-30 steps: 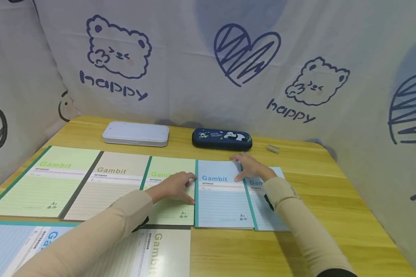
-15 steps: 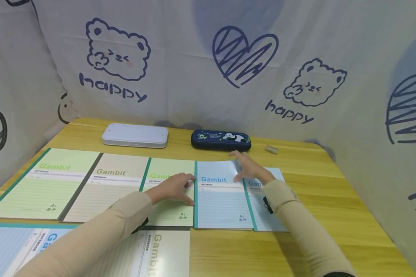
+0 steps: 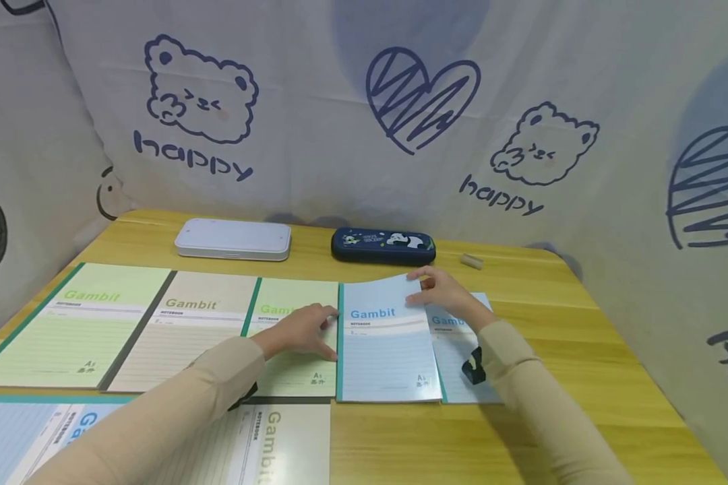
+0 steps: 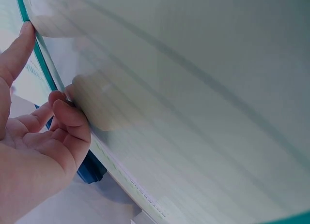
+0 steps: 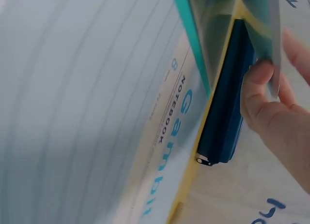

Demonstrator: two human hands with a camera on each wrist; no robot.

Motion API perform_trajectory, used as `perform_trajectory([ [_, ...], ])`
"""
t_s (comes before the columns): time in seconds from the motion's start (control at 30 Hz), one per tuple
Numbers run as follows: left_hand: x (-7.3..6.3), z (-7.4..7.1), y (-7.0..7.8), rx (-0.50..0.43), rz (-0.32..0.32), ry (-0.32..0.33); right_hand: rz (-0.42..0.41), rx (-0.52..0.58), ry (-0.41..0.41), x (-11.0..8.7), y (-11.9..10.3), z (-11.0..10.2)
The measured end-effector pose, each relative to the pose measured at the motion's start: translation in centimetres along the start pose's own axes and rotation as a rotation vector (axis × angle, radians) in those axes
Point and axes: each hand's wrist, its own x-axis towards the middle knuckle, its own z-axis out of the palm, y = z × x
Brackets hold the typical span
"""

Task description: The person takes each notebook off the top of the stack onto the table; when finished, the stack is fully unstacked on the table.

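Note:
A blue Gambit notebook (image 3: 388,357) lies in the row on the table, its upper right corner raised. My right hand (image 3: 449,294) pinches that corner between thumb and fingers, as the right wrist view also shows. Resting over a light green notebook (image 3: 297,289), my left hand (image 3: 300,330) touches the blue notebook's teal spine with thumb and fingertips. In the left wrist view, the fingers of the left hand (image 4: 43,151) meet the spine edge, some of them bent. A second blue notebook (image 3: 458,364) lies partly under my right wrist, its left edge next to the raised one.
Further left lie a beige notebook (image 3: 182,337) and another green notebook (image 3: 67,330). Sideways in front are a blue notebook (image 3: 12,431) and a beige one (image 3: 306,444). Behind stand a white case (image 3: 233,237), a navy panda pencil case (image 3: 364,252) and a small tan piece (image 3: 471,261).
My right hand has closed on the blue notebook's upper right corner and raised it a little. Earlier the notebook lay flat. My left hand stays at the spine.

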Motion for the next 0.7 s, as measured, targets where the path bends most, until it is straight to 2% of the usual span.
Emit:
perform_trajectory([
  [0.13, -0.1, -0.1, 0.0, 0.008, 0.009, 0.001, -0.019, 0.175, -0.042, -0.6, 0.3, -0.4],
  [0.2, -0.1, -0.1, 0.0, 0.013, 0.016, 0.001, -0.048, 0.224, -0.075, -0.9, 0.5, -0.6],
  [0.47, -0.1, -0.2, -0.1, 0.01, 0.009, -0.004, -0.054, 0.273, -0.319, -2.0, 0.8, -0.6],
  [0.63, -0.1, -0.2, 0.0, 0.015, 0.015, -0.01, -0.072, 0.326, -0.372, -2.5, 1.2, -1.0],
  [0.7, 0.0, -0.2, 0.1, 0.019, 0.012, -0.014, -0.047, 0.363, -0.374, -2.8, 1.2, -1.1],
])
